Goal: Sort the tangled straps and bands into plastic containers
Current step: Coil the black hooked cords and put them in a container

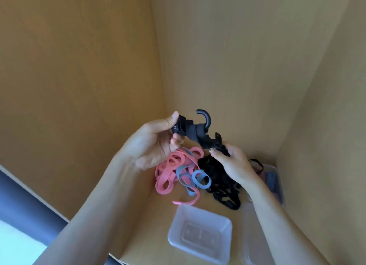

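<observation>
I hold a black strap with a curved hook [195, 131] in the air above the shelf, one end in each hand. My left hand [152, 143] pinches its left end between thumb and fingers. My right hand [230, 161] grips the buckle end lower right. Below lies a tangle of pink bands [170, 171] mixed with blue bands [198, 178]. A heap of black straps [219, 185] lies beside it, partly hidden by my right wrist. An empty clear plastic container [200, 237] stands nearest me.
A second clear container [271, 177] at the back right holds pink and blue bands, partly hidden by my right arm. A third container [250, 243] shows faintly under that arm. Wooden walls close in at the left, back and right.
</observation>
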A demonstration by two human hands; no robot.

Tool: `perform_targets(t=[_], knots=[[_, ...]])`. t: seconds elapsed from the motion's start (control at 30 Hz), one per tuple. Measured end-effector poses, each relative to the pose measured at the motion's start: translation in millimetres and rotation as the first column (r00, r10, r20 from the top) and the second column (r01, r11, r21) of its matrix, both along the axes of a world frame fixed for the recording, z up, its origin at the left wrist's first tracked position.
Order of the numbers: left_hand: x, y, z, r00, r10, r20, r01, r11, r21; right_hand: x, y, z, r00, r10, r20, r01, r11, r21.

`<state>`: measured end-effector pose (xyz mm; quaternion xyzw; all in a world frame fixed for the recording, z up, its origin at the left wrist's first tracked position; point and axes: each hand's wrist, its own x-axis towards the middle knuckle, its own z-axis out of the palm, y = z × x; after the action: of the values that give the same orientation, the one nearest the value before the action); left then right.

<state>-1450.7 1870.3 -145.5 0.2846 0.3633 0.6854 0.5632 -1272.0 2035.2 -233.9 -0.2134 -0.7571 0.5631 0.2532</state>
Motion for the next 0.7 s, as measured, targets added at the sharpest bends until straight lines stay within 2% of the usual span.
perform_targets(t=[0.1,0.23,0.27,0.37,0.5,0.6,0.7], knots=[[13.4,-6.7,-5.6,0.971,-0.149,-0.187,0.13,0.985,-0.112,3.5,3.9,-1.3,0.996,0.029,0.084,-0.023,0.998,-0.065],[30.6,-15.6,-12.0,0.857,-0.316,-0.407,0.189,0.928,-0.322,-1.3,9.9,-4.9,0.995,-0.012,0.101,0.023,0.993,-0.113],[32.5,-15.4,-15.2,0.813,-0.337,-0.475,0.151,0.91,-0.386,-3.4,13.8,-4.1,0.992,-0.045,0.118,0.059,0.992,-0.116],[32.3,-9.8,-27.4,0.643,-0.346,-0.684,-0.084,0.855,-0.512,-5.4,26.4,6.6,0.959,-0.132,0.252,0.109,0.989,0.105],[30.1,-6.3,-39.6,0.465,-0.374,-0.802,-0.315,0.777,-0.545,-2.9,20.1,31.4,0.951,-0.032,0.308,-0.027,0.983,0.183],[27.3,-1.3,-40.7,0.383,-0.394,-0.836,-0.417,0.734,-0.537,-0.8,10.6,44.4,0.947,0.055,0.316,-0.118,0.976,0.184],[21.2,3.9,-41.9,0.354,-0.376,-0.856,-0.461,0.726,-0.51,-0.8,9.0,46.7,0.937,0.018,0.348,-0.146,0.927,0.347]])
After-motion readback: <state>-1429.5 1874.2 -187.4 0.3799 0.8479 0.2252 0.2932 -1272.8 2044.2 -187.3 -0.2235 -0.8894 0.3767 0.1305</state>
